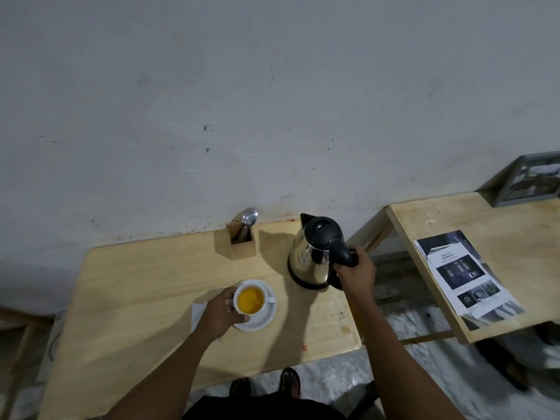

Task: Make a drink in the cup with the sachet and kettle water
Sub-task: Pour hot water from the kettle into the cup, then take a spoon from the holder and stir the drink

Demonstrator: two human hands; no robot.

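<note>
A white cup point(251, 299) holding orange-yellow liquid stands on a white saucer point(263, 317) near the middle of the wooden table point(136, 286). My left hand point(218, 313) wraps around the cup's left side. To the right stands a steel kettle point(313, 262) with a black lid, upright on the table. My right hand point(357, 274) grips its black handle. A white paper point(197, 313), maybe the sachet, lies partly hidden under my left hand.
A small wooden holder point(239, 245) with a metal spoon point(249, 218) stands by the wall at the back. A second wooden table point(485, 253) to the right carries printed leaflets point(466, 277) and a grey frame point(527, 180). My sandalled feet point(266, 386) show below the table edge.
</note>
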